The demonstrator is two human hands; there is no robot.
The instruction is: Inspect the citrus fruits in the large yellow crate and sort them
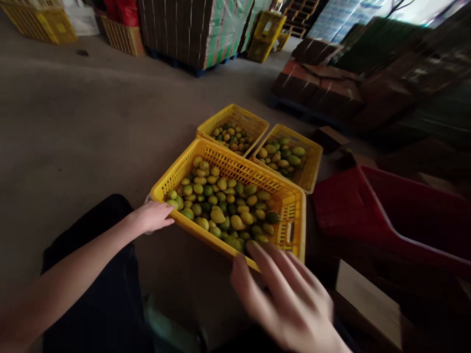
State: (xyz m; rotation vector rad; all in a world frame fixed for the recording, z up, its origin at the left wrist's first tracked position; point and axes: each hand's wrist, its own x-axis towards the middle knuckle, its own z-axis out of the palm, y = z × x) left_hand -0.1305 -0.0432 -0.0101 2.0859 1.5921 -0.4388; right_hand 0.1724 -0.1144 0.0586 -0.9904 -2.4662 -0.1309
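Observation:
A yellow plastic crate [292, 208] with slatted walls holds many small green and yellow oval fruits [217, 214], lemon-like in look. My left hand [156, 216] is closed around the crate's rim at its left corner, thumb on the near side. Over the near right part of the rim is my right hand [289, 294], blurred by motion, its fingers stretched and the thumb apart. I cannot tell whether its fingertips touch the rim or the fruits. Directly behind stand two more yellow crates, one at the left [208, 128] and one at the right [312, 159], both with similar fruits.
To the right stands a large red bin [342, 201]. Below it lies a cardboard box [370, 299]. Stacked brown boxes [324, 90] sit on a pallet at the back right. A wrapped pallet load [176, 29] and a yellow crate [40, 22] line the back of the concrete floor [91, 113].

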